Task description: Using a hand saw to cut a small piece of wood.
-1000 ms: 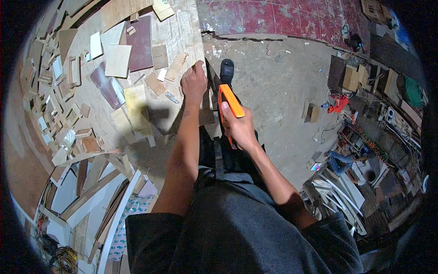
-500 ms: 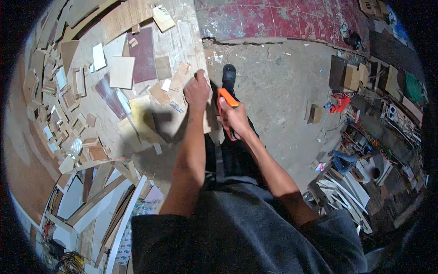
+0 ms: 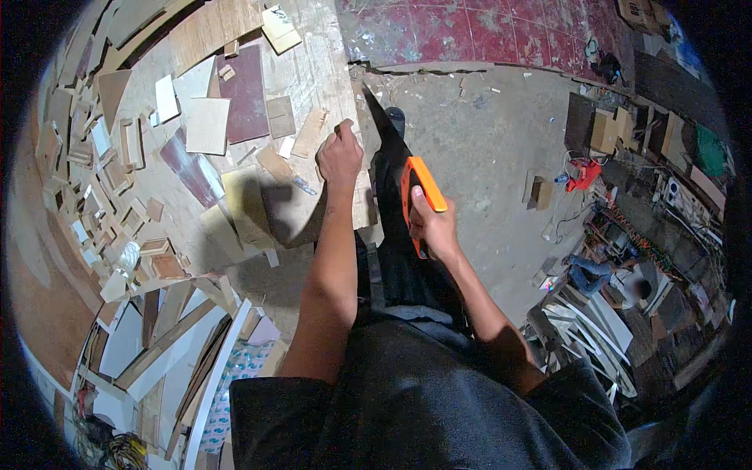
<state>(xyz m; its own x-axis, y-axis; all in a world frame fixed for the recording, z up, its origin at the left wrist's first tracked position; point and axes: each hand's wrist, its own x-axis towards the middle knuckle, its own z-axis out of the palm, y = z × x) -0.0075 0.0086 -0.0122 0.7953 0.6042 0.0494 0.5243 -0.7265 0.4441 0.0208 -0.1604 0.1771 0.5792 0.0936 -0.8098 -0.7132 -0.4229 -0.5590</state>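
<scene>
My right hand point(image 3: 435, 222) is wrapped round the orange and black handle of a handsaw point(image 3: 385, 125). Its dark blade slants up and left, past the right edge of the wooden work surface point(image 3: 333, 66), the tip far from me. My left hand point(image 3: 341, 157) rests with curled fingers near that same edge, just left of the blade. Whatever lies under its fingers is hidden. Close by on the surface are a small light wood strip point(image 3: 312, 131) and a brown wood offcut point(image 3: 274, 164).
Wood offcuts point(image 3: 207, 125) and small wooden frames point(image 3: 131, 143) cover the surface leftward. Long boards point(image 3: 172, 345) lean at lower left. A shoe point(image 3: 395, 119) stands on the concrete floor beyond the saw. Another person point(image 3: 630, 290) sits at far right among scrap and tools.
My right hand has drawn the saw back toward me and to the right, and the blade now shows along its length. My left hand has barely moved.
</scene>
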